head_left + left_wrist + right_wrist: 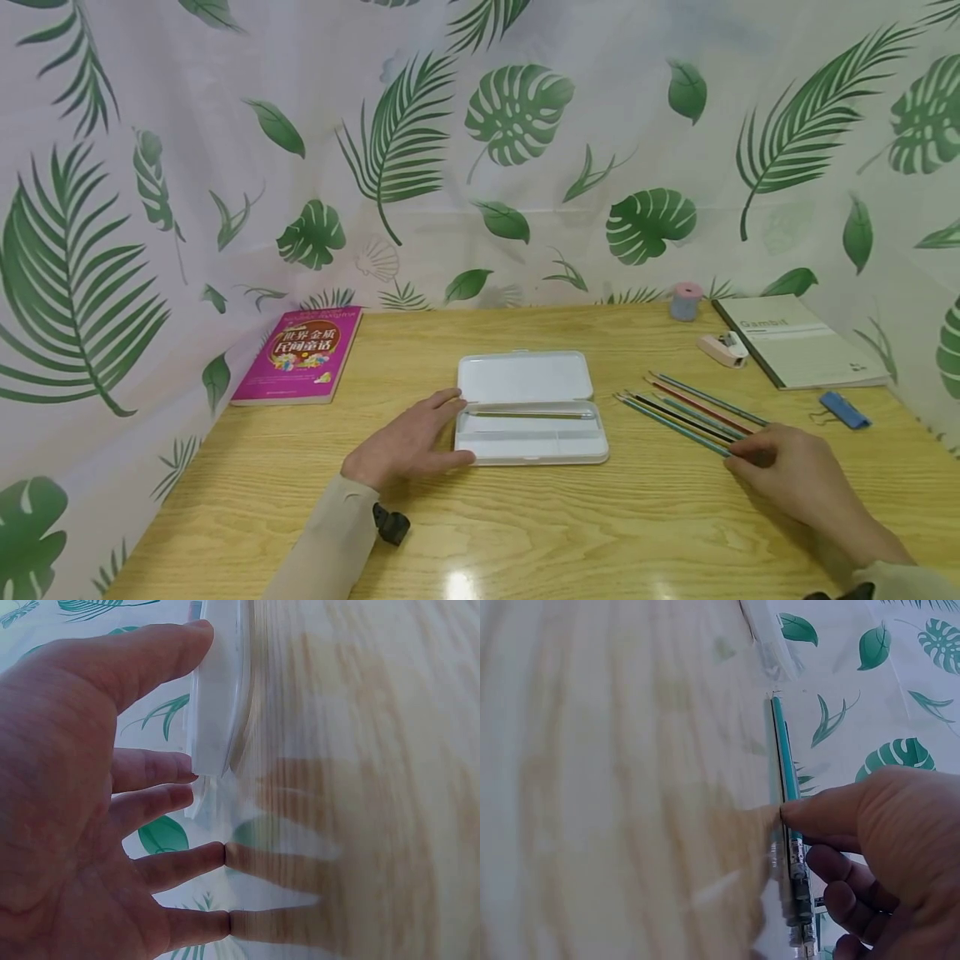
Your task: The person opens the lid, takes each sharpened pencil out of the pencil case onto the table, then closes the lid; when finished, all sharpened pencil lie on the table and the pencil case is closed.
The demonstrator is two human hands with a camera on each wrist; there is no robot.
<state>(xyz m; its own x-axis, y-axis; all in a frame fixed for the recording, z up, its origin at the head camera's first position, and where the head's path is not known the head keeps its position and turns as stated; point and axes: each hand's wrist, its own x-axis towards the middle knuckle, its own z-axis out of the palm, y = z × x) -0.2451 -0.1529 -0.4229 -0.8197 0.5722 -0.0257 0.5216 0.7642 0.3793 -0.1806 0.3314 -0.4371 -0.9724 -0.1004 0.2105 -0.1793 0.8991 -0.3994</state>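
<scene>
A white pencil case (525, 458) lies with its lid (525, 377) folded back, a gold-coloured pencil (528, 415) along its rear compartment. My left hand (411, 442) rests at the case's left end, thumb on the near corner and forefinger by the hinge. In the left wrist view its fingers are straight and spread. Right of the case several pencils lie side by side, slanting. My right hand (795, 475) pinches the nearest one, a teal pencil (675, 426), near its rear end between thumb and forefinger. The right wrist view shows the thumb against that teal pencil (783, 742).
A pink book (300, 354) lies at the back left. Toward the back right are a notebook (810, 342), a pale pink stapler (723, 350) and a small blue and pink cylinder (685, 302). A blue binder clip (846, 410) sits beyond the right hand. Leaf-printed cloth borders the table.
</scene>
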